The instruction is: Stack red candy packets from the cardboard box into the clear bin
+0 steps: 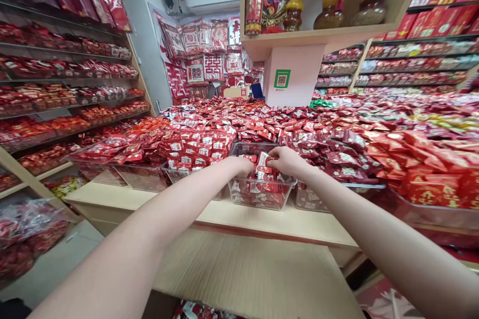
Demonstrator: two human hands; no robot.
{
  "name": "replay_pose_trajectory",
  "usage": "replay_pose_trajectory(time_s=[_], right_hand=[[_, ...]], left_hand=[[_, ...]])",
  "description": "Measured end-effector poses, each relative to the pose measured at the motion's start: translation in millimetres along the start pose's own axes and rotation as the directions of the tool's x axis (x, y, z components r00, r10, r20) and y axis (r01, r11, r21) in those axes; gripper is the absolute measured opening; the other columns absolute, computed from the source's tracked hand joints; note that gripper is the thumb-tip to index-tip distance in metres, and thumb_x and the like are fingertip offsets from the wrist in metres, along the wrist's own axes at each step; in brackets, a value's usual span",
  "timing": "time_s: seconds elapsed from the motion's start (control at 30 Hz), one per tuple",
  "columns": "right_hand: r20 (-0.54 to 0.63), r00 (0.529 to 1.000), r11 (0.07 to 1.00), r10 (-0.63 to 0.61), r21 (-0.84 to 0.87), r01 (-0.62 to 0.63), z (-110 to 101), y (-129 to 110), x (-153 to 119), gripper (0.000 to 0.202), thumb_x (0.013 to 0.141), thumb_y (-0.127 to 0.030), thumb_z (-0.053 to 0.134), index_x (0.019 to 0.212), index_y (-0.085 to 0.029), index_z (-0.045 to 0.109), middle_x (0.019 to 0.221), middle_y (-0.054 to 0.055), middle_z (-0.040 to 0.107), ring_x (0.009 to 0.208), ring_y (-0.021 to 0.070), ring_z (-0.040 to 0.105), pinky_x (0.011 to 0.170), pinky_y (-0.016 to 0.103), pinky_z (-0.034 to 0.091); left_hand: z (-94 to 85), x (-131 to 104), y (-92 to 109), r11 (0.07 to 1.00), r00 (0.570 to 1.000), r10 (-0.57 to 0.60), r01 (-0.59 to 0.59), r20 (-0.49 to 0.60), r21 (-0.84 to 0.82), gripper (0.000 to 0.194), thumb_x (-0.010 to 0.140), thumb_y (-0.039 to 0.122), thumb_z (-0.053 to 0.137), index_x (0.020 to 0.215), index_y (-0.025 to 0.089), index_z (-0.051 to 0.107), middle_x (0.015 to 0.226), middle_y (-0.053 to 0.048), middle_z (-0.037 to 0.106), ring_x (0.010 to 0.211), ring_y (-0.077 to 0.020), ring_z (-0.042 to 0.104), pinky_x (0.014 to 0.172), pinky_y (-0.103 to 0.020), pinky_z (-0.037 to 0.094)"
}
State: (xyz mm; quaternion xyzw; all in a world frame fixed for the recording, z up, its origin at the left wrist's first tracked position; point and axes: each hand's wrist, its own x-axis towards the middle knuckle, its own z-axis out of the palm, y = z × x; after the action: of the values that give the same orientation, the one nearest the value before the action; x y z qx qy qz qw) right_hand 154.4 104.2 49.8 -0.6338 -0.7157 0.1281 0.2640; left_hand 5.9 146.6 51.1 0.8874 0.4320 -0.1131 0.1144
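Grip unclear: R hand [286,159] has fingertips at a red-and-white packet [262,160], can't tell if pinched; L hand [241,165] dips fingers among red packets [266,187] opp. side, hold hidden. Packet stands tilted atop the pile in a clear plastic bin [276,201], approx. mid-bin. Heaped maroon packets [342,158] just R, red ones w/ white print [190,152] just L. Bin's on a pale wood ledge [224,217]. Risk, prob.: pushing down hard tips packets over the rim; a wide R elbow/wrist sweep could spill maroon pkts.
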Motion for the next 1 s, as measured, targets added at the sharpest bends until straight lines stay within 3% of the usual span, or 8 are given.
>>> replay_pose_trajectory(time_s=[0.13, 0.27, 0.4, 0.57, 0.77, 1.0], right_hand=[[0.002, 1.000, 0.981, 0.027, -0.194, -0.026, 23, 4, 30, 0.021, 0.062, -0.016, 0.059, 0.082, -0.010, 0.064, 0.086, 0.012, 0.064, 0.081, 0.0215, 0.058, 0.067, 0.025, 0.041], [-0.001, 0.996, 0.971, 0.087, -0.224, -0.085, 31, 2, 48, 0.022, 0.067, -0.012, 0.053, 0.087, -0.008, 0.061, 0.091, 0.015, 0.063, 0.085, 0.0214, 0.057, 0.069, 0.025, 0.041], [-0.077, 0.987, 0.978, 0.138, -0.148, -0.148, 33, -4, 67, 0.026, 0.069, -0.013, 0.051, 0.094, -0.007, 0.057, 0.097, 0.015, 0.061, 0.090, 0.0212, 0.056, 0.071, 0.025, 0.041], [-0.008, 0.985, 0.980, 0.172, -0.105, -0.171, 48, -4, 93, 0.034, 0.066, -0.015, 0.057, 0.097, -0.003, 0.055, 0.095, 0.017, 0.061, 0.085, 0.0210, 0.057, 0.064, 0.023, 0.041], [-0.007, 1.000, 0.986, -0.028, -0.167, 0.027, 71, 9, 101, 0.020, 0.072, -0.024, 0.053, 0.087, -0.014, 0.060, 0.087, 0.008, 0.063, 0.083, 0.0163, 0.056, 0.070, 0.022, 0.039], [-0.023, 0.987, 0.927, -0.162, -0.347, 0.144, 84, 6, 97, 0.027, 0.079, -0.024, 0.040, 0.093, -0.014, 0.061, 0.098, 0.013, 0.055, 0.084, 0.0180, 0.055, 0.071, 0.024, 0.039]], left_hand=[[-6.3, -4, -4, 0.990, 0.989, -0.026, 0.005, 0.149, 0.144, 0.020, 0.047, 0.031, 0.072, 0.060, 0.016, 0.067, 0.052, -0.003, 0.058, 0.054, -0.0165, 0.051, 0.062, -0.030, 0.041], [-9.0, -2, -7, 0.974, 0.983, -0.041, -0.001, 0.181, 0.225, 0.018, 0.051, 0.027, 0.069, 0.067, 0.018, 0.068, 0.059, -0.002, 0.061, 0.056, -0.0149, 0.053, 0.062, -0.027, 0.042], [-8.6, 1, -9, 0.958, 1.000, -0.011, 0.002, 0.028, 0.287, 0.024, 0.062, 0.023, 0.059, 0.083, 0.015, 0.065, 0.081, -0.008, 0.063, 0.074, -0.0193, 0.056, 0.070, -0.028, 0.041], [2.5, -1, -12, 0.948, 0.995, 0.014, 0.018, -0.098, 0.317, 0.028, 0.071, 0.027, 0.048, 0.092, 0.016, 0.062, 0.092, -0.011, 0.062, 0.084, -0.0223, 0.056, 0.074, -0.029, 0.041], [19.2, 2, -21, 0.951, 0.984, 0.006, 0.050, -0.178, 0.306, 0.030, 0.074, 0.032, 0.041, 0.096, 0.025, 0.059, 0.097, -0.004, 0.062, 0.087, -0.0197, 0.056, 0.075, -0.029, 0.042], [22.9, 7, -24, 0.952, 0.978, -0.014, 0.076, -0.208, 0.295, 0.028, 0.072, 0.037, 0.042, 0.086, 0.024, 0.062, 0.089, -0.004, 0.063, 0.083, -0.0203, 0.058, 0.072, -0.029, 0.043]])
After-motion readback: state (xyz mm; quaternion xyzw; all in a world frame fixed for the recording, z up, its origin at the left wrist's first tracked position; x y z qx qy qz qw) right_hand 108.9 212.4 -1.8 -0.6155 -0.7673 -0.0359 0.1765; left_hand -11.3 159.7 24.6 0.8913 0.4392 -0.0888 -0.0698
